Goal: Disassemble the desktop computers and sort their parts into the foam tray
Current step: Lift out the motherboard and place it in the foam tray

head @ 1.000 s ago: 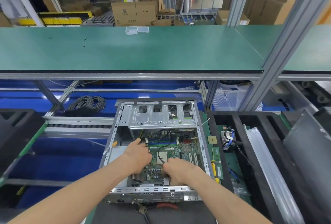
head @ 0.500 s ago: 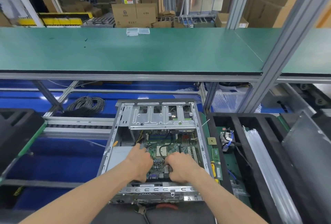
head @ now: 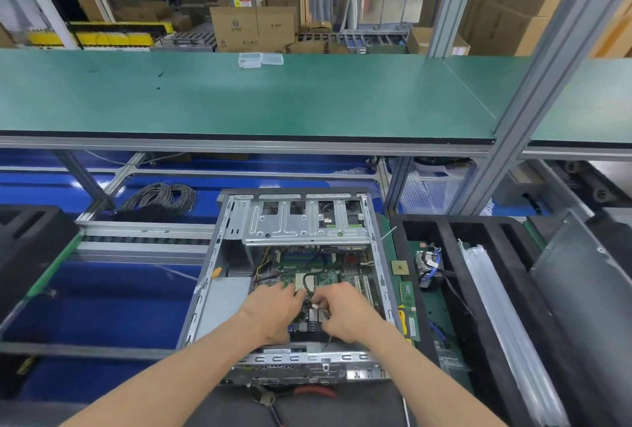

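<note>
Curling over the motherboard [head: 328, 278], both hands' fingers [head: 319, 295] grip it.

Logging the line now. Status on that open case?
Both hands inside the open grey metal computer case. Left hand and right hand on the green motherboard. Black cable crosses it.

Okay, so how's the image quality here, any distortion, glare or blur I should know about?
Head view: wide-angle lens bends the green shelf edge and the frame posts; lighting is even and bright; background boxes are soft; both hands, left hand and right hand, cover part of the motherboard, which stays fairly sharp.
</note>
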{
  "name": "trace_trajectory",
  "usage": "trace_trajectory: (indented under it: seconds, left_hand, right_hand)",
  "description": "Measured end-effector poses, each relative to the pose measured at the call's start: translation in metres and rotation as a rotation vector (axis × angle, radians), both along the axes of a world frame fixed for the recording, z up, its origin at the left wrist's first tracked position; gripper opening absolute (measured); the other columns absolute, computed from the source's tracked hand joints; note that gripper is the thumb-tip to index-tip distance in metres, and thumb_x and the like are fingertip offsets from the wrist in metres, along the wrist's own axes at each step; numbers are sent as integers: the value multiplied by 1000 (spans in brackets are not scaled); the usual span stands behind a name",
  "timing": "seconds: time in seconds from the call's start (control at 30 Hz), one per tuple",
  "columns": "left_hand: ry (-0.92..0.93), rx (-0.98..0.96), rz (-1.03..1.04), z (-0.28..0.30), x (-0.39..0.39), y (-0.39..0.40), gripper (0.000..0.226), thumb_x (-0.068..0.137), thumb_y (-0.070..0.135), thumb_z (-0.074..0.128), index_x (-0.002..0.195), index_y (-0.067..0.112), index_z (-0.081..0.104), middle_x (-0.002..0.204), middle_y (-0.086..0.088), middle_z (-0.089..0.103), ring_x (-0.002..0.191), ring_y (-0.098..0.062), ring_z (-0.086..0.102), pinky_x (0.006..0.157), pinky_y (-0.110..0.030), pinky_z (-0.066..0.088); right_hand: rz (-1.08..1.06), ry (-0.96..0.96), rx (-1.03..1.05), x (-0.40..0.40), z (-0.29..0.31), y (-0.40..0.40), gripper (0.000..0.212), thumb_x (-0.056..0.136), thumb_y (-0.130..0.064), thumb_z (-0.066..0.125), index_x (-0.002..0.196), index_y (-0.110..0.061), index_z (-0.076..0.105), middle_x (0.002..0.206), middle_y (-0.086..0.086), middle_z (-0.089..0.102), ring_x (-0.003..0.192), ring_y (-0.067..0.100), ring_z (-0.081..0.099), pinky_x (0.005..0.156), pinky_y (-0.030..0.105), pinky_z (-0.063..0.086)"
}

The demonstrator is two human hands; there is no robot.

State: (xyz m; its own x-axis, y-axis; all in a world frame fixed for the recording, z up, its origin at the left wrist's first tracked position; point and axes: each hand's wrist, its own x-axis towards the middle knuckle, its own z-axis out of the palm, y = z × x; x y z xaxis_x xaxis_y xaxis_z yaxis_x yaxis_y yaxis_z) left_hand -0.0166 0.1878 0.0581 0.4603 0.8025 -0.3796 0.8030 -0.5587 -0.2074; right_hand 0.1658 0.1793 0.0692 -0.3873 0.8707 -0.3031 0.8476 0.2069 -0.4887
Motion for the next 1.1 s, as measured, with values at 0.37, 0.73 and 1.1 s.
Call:
trace_trajectory:
  seconds: [0.37, 0.73, 1.1]
  left_hand:
    - [-53, -24, 93, -2, -1, -1, 57, 86, 10, 68, 136, 9, 40, 124, -12, 49, 105, -37, 62, 74, -45, 54]
    - [-81, 106, 40, 5, -6, -4, 40, 80, 21, 61, 119, 18, 56, 119, -3, 60, 101, -30, 64, 66, -38, 46]
    - [-180, 78, 48, 9, -11, -2, 27, 81, 25, 67, 107, 21, 61, 109, 0, 65, 96, -29, 65, 71, -40, 48]
  right_hand:
    - [-273, 349, -70, 4, 8, -6, 32, 81, 2, 50, 91, -15, 75, 79, 4, 71, 64, 16, 62, 62, 25, 53]
    - [-49, -52, 359, 0, 14, -13, 18, 88, -38, 46, 98, -25, 51, 96, -5, 62, 86, 18, 55, 74, 33, 48]
    - [199, -244, 265, -6, -11, -1, 45, 88, -17, 71, 126, -10, 47, 130, 6, 46, 123, 25, 38, 90, 44, 51]
